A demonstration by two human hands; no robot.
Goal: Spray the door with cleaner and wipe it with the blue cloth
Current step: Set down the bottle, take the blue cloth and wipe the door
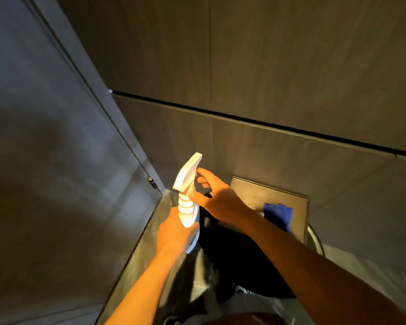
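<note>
My left hand (174,233) grips the spray bottle (188,195) upright; my right hand (217,198) pinches its nozzle, probably setting it, leaving the blue cloth (279,215) parked right.

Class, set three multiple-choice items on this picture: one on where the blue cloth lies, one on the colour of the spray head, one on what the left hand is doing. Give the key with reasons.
1. Where is the blue cloth?
A. in the left hand
B. on the tan box, right of the hands
C. hanging on the door

2. What colour is the head of the spray bottle?
A. white
B. red
C. black

3. What is the left hand doing?
A. hanging empty
B. pressing the door
C. closed round the bottle's body

Key: 1 B, it rests on the box top behind the right forearm; 2 A, the trigger head is white; 3 C, its fingers wrap the lower bottle while the right hand touches the head.
</note>
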